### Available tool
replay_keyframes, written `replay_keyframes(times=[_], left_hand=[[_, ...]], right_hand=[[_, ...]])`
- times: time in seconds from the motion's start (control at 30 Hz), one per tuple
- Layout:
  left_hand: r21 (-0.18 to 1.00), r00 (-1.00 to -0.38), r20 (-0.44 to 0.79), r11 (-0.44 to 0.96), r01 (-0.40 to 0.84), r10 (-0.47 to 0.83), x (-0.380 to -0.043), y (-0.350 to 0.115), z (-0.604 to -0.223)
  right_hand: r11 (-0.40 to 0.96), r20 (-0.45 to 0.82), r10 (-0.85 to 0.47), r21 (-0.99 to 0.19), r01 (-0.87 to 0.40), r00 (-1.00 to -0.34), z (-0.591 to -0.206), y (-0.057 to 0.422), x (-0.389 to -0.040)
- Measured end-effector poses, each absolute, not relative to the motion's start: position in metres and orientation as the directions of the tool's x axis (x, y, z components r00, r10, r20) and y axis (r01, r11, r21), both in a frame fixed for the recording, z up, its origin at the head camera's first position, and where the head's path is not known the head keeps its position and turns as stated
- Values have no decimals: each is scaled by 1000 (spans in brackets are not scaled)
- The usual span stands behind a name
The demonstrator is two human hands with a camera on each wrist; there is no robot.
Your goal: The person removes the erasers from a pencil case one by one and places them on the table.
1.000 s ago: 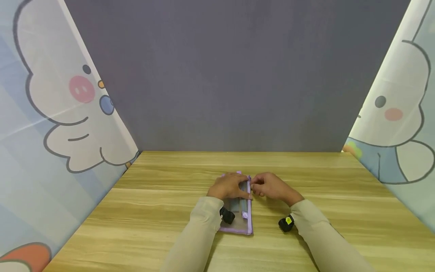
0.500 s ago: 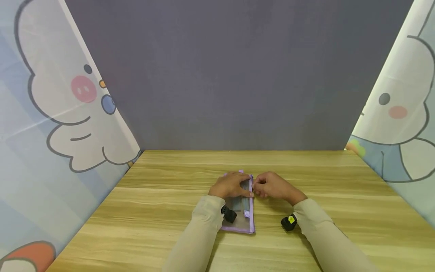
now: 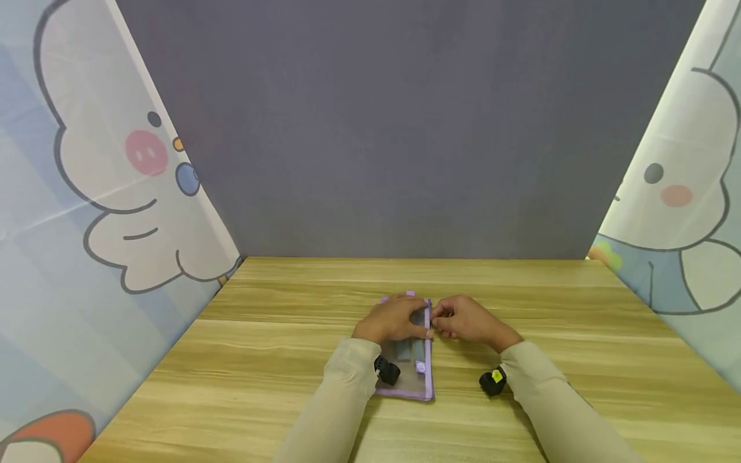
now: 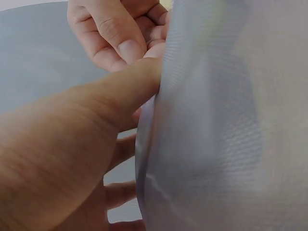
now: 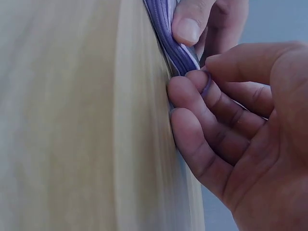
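Observation:
A see-through mesh zipper pouch (image 3: 399,379) with purple edging lies on the table in the head view, a white-marked tag near its right side. My left hand (image 3: 396,319) is spread over its upper part, pressing it down. The left thumb (image 5: 187,29) rests on the purple zipper strip (image 5: 166,29) in the right wrist view. My right hand (image 3: 463,318) is at the pouch's upper right edge. It pinches a thin purple zipper pull (image 5: 207,86) between thumb and index finger, the other fingers curled beside it. Inside the pouch, flat bluish things (image 3: 405,350) show through the mesh.
The wood-grain table (image 3: 260,360) ends at a grey panel (image 3: 405,141) at the back. Cartoon-printed cloths (image 3: 133,161) hang on both sides. A small black camera (image 3: 492,382) sits on each wrist.
Both hands stay at the pouch's zipper edge with almost no movement between them. The whole scene shifts slightly as the head camera moves.

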State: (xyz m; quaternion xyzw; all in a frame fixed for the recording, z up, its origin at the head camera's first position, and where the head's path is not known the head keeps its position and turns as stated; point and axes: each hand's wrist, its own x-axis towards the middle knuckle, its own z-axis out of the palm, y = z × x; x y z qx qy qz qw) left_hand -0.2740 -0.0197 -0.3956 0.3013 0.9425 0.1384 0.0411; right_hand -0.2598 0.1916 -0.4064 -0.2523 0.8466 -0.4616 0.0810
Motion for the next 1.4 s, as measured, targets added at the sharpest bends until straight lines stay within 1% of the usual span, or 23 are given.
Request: replay_keyframes(times=[0.13, 0.2, 0.33, 0.47, 0.6, 0.7, 1.0, 1.2, 1.4], left_hand=[[281, -799, 50, 759, 587, 599, -275, -21, -395], [252, -786, 54, 754, 607, 615, -275, -22, -392], [180, -759, 28, 743, 644, 651, -272, -23, -382], [159, -772, -36, 766, 623, 635, -268, -22, -371], [181, -802, -114, 807, 563, 586, -265, -21, -368], [200, -810, -143, 818, 539, 569, -263, -21, -369], [243, -815, -165, 824, 513, 556, -262, -29, -372], [275, -821, -199, 835, 477, 535, -261, -29, -372], [284, -826, -199, 837, 467, 528, -262, -30, -374]], right_hand=[[445, 100, -495, -824, -351, -863, -406, 191, -261], [450, 101, -493, -821, -353, -864, -406, 191, -261], [487, 105, -487, -791, -369, -867, -406, 191, -261], [512, 122, -495, -760, -401, -861, -404, 192, -260], [512, 125, -513, -749, -420, -849, -402, 192, -260], [513, 117, -516, -751, -415, -849, -401, 191, -259], [493, 118, -525, -765, -414, -843, -405, 186, -257], [527, 131, -524, -727, -441, -842, -405, 187, -256], [537, 145, -516, -713, -451, -844, -405, 187, -256]])
